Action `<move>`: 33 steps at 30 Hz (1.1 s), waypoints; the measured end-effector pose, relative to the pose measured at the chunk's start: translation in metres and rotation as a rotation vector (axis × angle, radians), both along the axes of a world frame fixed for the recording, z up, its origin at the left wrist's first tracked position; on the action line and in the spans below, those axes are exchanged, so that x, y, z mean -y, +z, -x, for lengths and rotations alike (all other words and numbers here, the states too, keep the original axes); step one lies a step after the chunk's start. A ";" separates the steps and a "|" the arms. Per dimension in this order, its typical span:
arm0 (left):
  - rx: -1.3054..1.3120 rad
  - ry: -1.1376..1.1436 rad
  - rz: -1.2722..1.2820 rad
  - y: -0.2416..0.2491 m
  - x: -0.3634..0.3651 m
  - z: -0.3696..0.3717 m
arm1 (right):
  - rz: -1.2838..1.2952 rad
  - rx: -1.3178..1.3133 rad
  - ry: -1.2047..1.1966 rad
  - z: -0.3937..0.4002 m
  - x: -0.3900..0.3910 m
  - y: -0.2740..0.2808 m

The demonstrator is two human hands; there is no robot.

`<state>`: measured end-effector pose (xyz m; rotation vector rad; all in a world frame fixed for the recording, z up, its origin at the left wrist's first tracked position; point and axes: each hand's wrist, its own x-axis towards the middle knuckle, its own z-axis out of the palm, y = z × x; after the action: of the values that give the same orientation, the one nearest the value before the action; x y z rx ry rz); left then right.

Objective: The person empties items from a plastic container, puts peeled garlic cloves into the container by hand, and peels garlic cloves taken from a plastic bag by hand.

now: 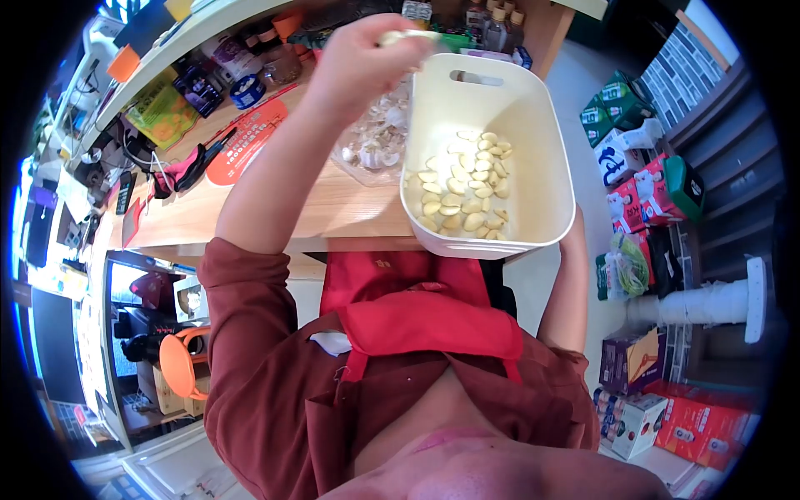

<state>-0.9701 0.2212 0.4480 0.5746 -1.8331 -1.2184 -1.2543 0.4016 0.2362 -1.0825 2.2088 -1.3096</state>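
My left hand [367, 71] is raised over the back left of a cream plastic bin [546, 142], its fingers closed and blurred by motion. A pale garlic clove [407, 37] shows at its fingertips. Peeled cloves [475, 187] lie scattered on the bin's floor, mostly toward the near side. The bin tilts toward me and reaches past the table's front edge. At its near right side is my right hand [575, 233], with only the wrist area showing and the fingers hidden behind the wall. Left of the bin, a clear plastic tray [375, 173] holds garlic bulbs and skins.
The wooden table [325, 217] has a crowded shelf of jars and bottles [496, 29] behind. An orange-red printed mat [247, 142] and a black-and-pink tool [196, 167] lie leftward. Boxes [700, 425] line the floor at right. An orange chair [177, 367] stands lower left.
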 end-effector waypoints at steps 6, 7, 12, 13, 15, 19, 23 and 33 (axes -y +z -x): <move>0.567 -0.160 0.616 -0.010 -0.031 0.045 | 0.000 -0.005 -0.010 -0.005 -0.002 0.009; 0.723 -0.209 0.694 -0.011 -0.034 0.047 | 0.018 -0.015 -0.012 -0.007 -0.002 0.009; 0.547 -0.285 0.784 -0.024 -0.031 0.038 | 0.043 0.014 0.001 -0.001 -0.003 0.000; 0.412 -0.264 0.799 -0.023 -0.028 0.032 | 0.061 0.003 0.018 0.000 -0.004 -0.002; 0.249 -0.105 0.907 -0.008 -0.028 0.009 | 0.095 0.029 0.040 0.009 -0.003 -0.016; 0.309 0.162 0.593 -0.019 0.021 -0.065 | 0.086 0.045 0.050 0.008 -0.006 -0.009; 0.935 0.468 0.514 -0.084 0.091 -0.159 | 0.067 0.044 0.051 0.006 -0.007 -0.007; 0.981 0.507 0.472 -0.143 0.081 -0.193 | -0.042 -0.107 0.103 0.008 -0.002 -0.003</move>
<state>-0.7772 0.1404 0.3055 1.4013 -2.4092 -0.0929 -1.2624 0.4039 0.2327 -1.2602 2.2129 -1.1826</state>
